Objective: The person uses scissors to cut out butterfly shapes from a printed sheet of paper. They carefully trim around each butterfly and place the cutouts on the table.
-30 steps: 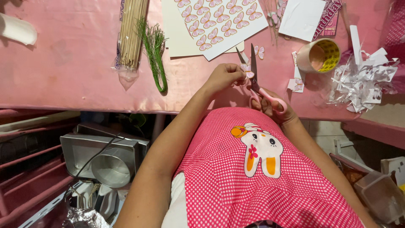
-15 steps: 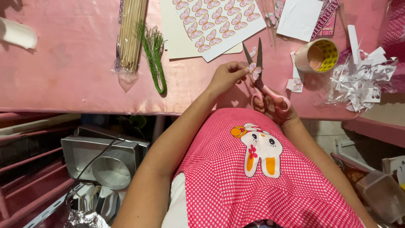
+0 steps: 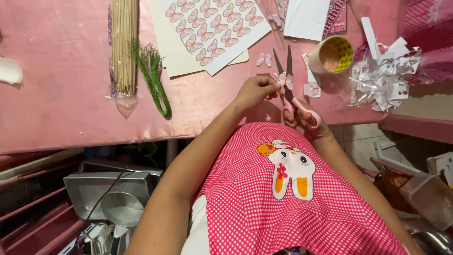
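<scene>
My left hand (image 3: 255, 90) pinches a small pink paper butterfly (image 3: 284, 80) over the near edge of the pink table (image 3: 61, 94). My right hand (image 3: 304, 120) grips pink-handled scissors (image 3: 290, 89) whose blades are spread apart around that butterfly, tips pointing away from me. A white sheet printed with several pink butterflies (image 3: 214, 26) lies on the table just beyond my hands. A cut-out butterfly (image 3: 264, 59) rests on the table between the sheet and the scissors.
A bundle of wooden skewers (image 3: 124, 45) and a green wire bunch (image 3: 153, 75) lie to the left. A tape roll (image 3: 332, 54) and a heap of white paper scraps (image 3: 384, 78) sit right. White cards (image 3: 306, 16) lie at the far edge. Metal pans (image 3: 111, 193) are under the table.
The scissors' blades have spread open and the scissors and butterfly have shifted slightly right and away from me. My left hand keeps its pinch on the butterfly.
</scene>
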